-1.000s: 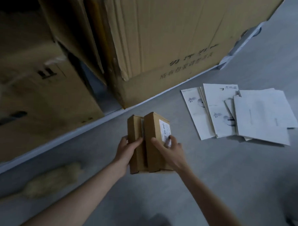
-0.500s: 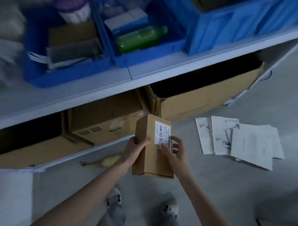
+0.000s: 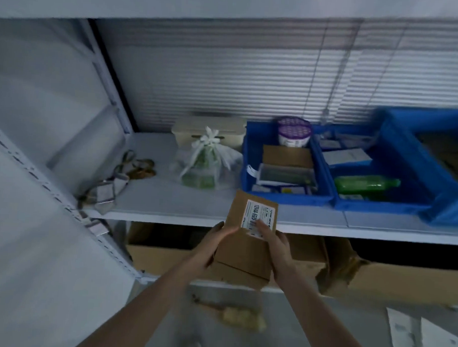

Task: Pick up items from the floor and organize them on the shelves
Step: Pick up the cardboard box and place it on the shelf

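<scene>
Both hands clasp cardboard box (image 3: 247, 242) in air at front lip of shelf (image 3: 163, 199): left hand (image 3: 211, 244) gripping left side, right hand (image 3: 276, 245) on right, fingertips over white label (image 3: 258, 218). Box top edge overlaps shelf lip. Directly behind: blue bin (image 3: 284, 194) with purple-lidded tubs, carton; second blue bin (image 3: 378, 203) with green bottle (image 3: 366, 183). Left of bins: tied clear bag (image 3: 203, 164), cream case behind it. Bare shelf between bag and lanyards (image 3: 117, 179) at left upright. Below: open cartons. Floor: papers (image 3: 425, 339) right.
</scene>
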Motion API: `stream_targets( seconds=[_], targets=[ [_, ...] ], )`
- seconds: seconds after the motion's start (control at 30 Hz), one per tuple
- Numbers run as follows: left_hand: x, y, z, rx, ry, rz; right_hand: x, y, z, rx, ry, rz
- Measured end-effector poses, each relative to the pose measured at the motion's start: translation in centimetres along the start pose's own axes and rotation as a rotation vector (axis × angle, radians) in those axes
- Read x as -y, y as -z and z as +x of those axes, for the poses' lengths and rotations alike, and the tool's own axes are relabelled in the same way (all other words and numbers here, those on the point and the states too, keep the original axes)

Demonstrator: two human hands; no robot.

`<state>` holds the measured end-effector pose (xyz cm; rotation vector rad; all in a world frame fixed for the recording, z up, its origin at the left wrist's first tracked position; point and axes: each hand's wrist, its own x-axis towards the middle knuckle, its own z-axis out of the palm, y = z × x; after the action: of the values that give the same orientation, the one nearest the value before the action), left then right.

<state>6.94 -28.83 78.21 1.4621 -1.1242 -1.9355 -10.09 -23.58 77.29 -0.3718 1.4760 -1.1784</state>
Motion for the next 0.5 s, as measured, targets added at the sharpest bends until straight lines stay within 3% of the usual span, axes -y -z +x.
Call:
stream_targets(
  seconds=[0.1,0.23,0.4,0.5],
  targets=[
    [-0.8,8.0,1.4,0.029,0.11,0.073,-0.4,-7.0,2.5,-0.051,-0.032,0.06],
    [-2.8,15.9,3.4,0.016,0.168,0.115,-2.0,-13.3,4.4,0.02,-0.208,0.114],
    [-7.3,21.7,6.4,0.114,0.26,0.283,-3.1,-14.2,6.3,0.073,-0.202,0.396],
    [-9.5,23.1,8.9,0.128,0.261,0.305,-3.0,-14.5,8.0,0.139,-0.186,0.447]
  ],
)
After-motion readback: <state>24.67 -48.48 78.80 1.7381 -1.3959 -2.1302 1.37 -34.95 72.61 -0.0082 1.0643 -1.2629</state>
